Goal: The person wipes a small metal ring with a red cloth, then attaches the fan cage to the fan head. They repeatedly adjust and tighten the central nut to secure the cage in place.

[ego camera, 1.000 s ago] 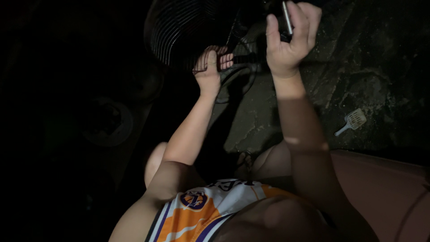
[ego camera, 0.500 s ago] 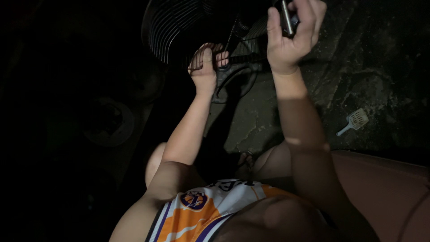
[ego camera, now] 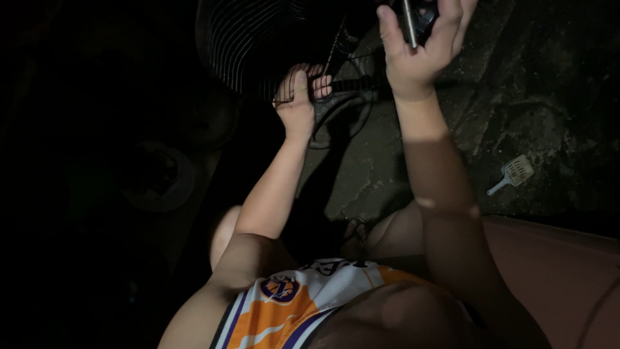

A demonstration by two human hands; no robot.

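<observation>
Standing over the person, I see an orange, white and purple jersey [ego camera: 284, 310] nearest, at the lower edge of the view, with both bare arms stretching away from it towards a dark wire fan grille [ego camera: 258, 45] at the far end. The left hand [ego camera: 298, 97] lies against the near rim of that grille, fingers curled tight around its wires and a black bar there, thumb laid along the outside; it is closed in a firm grip on the grille. Just to the right of the grille, and a little farther off, the right hand [ego camera: 420, 48] is raised, its fingers wrapped narrowly round a small dark device with a bright metal edge [ego camera: 413, 16]; the thumb stands up on the left side of it, the other fingers close over the right. A dark cable loop [ego camera: 342, 113] lies on the stained concrete floor [ego camera: 504, 97] just below the grille, between the two wrists. Well to the right of the grille, on the same floor, lies a small pale slotted scoop [ego camera: 513, 173], apart from both hands. Left of the grille everything is too dark to tell.
</observation>
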